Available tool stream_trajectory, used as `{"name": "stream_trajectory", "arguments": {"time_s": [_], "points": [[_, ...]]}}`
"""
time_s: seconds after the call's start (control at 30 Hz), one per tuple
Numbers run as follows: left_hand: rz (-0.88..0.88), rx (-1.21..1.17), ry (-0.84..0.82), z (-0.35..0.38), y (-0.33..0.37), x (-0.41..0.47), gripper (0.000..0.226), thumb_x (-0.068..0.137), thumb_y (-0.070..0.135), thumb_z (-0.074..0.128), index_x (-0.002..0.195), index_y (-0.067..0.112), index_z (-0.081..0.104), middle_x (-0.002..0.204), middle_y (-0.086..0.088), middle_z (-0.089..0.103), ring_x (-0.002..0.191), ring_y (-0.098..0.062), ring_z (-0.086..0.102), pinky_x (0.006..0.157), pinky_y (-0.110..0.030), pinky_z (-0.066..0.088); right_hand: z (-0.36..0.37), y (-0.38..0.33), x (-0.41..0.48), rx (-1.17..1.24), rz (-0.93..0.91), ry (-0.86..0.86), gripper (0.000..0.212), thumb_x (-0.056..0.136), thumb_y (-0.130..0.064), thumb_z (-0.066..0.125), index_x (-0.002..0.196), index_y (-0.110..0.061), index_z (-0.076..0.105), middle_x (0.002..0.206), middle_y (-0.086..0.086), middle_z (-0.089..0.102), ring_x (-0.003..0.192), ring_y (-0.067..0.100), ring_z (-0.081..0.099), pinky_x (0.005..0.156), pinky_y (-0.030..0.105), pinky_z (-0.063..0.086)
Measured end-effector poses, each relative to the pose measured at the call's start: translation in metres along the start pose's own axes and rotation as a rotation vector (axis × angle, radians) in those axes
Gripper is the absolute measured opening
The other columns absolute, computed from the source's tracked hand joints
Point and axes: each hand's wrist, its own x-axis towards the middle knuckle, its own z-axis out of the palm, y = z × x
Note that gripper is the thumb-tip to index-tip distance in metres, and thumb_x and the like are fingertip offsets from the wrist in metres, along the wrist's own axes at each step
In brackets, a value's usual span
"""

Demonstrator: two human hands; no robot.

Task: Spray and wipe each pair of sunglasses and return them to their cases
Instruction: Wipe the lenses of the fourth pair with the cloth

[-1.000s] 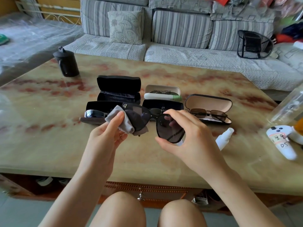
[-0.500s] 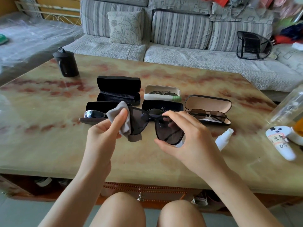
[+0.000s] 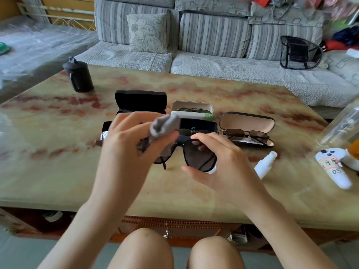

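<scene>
Since half a second ago your left hand (image 3: 124, 152) has rolled up and over, so the grey microfibre cloth (image 3: 165, 125) now bunches above the lens instead of hanging below it. The right hand has barely shifted.

Head view, the only one we get: you've got the big black-framed dark-lens sunglasses (image 3: 198, 160) up in the air just over the marbled stone tabletop (image 3: 58, 181), in front of the row of open cases. Your left fingers are curled round the cloth, working it on that side's lens. It's blurry, so I can't tell how much glass is covered. Your right hand (image 3: 229, 167) pinches the other lens, thumb under, fingers over the top rim.

Tip imo: keep those right fingertips on the frame and off the glass, or you'll smear it again. Do both faces, then swap sides. The white spray bottle (image 3: 265, 165) lies on the table near your right hand if the lens goes dry. The empty black hard case (image 3: 140, 100) at the back looks like this pair's home.
</scene>
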Motion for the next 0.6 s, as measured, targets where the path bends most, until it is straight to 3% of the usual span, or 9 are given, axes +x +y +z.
{"name": "stream_trajectory", "arguments": {"time_s": [0.1, 0.2, 0.3, 0.43, 0.5, 0.6], "points": [[0.117, 0.052, -0.044, 0.018, -0.002, 0.002, 0.035, 0.084, 0.045, 0.058, 0.082, 0.014, 0.076, 0.099, 0.012, 0.061, 0.092, -0.011, 0.045, 0.080, -0.017, 0.039, 0.000, -0.002, 0.001, 0.010, -0.001, -0.001, 0.051, 0.077, -0.050, 0.061, 0.113, -0.014, 0.062, 0.100, -0.007, 0.061, 0.089, 0.012, 0.060, 0.073, 0.030, 0.051], [0.153, 0.080, -0.074, 0.031, -0.006, -0.002, 0.026, 0.081, 0.037, 0.059, 0.091, 0.018, 0.075, 0.089, 0.008, 0.060, 0.083, -0.016, 0.045, 0.073, -0.035, 0.043, 0.000, -0.001, 0.001, 0.017, -0.007, -0.005, 0.049, 0.078, -0.047, 0.061, 0.113, -0.012, 0.062, 0.105, -0.003, 0.063, 0.096, 0.016, 0.061, 0.078, 0.029, 0.049], [0.165, 0.142, -0.051, 0.034, -0.004, -0.002, 0.022, 0.080, 0.036, 0.059, 0.090, 0.025, 0.075, 0.083, 0.011, 0.060, 0.082, -0.014, 0.042, 0.077, -0.028, 0.030, 0.002, 0.000, 0.000, 0.024, -0.006, 0.006, 0.053, 0.078, -0.043, 0.061, 0.118, -0.008, 0.062, 0.109, 0.001, 0.064, 0.102, 0.018, 0.062, 0.087, 0.027, 0.049], [0.137, 0.204, 0.015, 0.030, -0.010, 0.007, 0.012, 0.076, 0.029, 0.065, 0.085, 0.023, 0.071, 0.079, 0.016, 0.055, 0.081, -0.012, 0.040, 0.076, -0.024, 0.022, 0.003, -0.001, -0.001, 0.032, -0.014, 0.010, 0.049, 0.077, -0.039, 0.063, 0.114, -0.005, 0.062, 0.103, 0.003, 0.063, 0.095, 0.019, 0.060, 0.083, 0.023, 0.046], [0.053, 0.147, 0.009, 0.027, -0.015, 0.010, 0.012, 0.074, 0.024, 0.073, 0.083, 0.025, 0.066, 0.076, 0.022, 0.051, 0.078, -0.007, 0.039, 0.071, -0.028, 0.026, 0.004, -0.002, -0.002, 0.027, -0.022, 0.006, 0.048, 0.077, -0.037, 0.064, 0.113, -0.006, 0.063, 0.100, 0.002, 0.063, 0.093, 0.018, 0.060, 0.081, 0.024, 0.047], [-0.002, 0.009, -0.052, 0.024, -0.010, 0.008, 0.021, 0.073, 0.046, 0.065, 0.082, 0.027, 0.063, 0.075, 0.026, 0.055, 0.076, -0.003, 0.046, 0.072, -0.036, 0.043, 0.004, 0.000, -0.001, 0.044, -0.006, -0.011, 0.047, 0.077, -0.039, 0.065, 0.113, -0.008, 0.063, 0.100, 0.000, 0.062, 0.092, 0.016, 0.059, 0.079, 0.020, 0.045]]}}
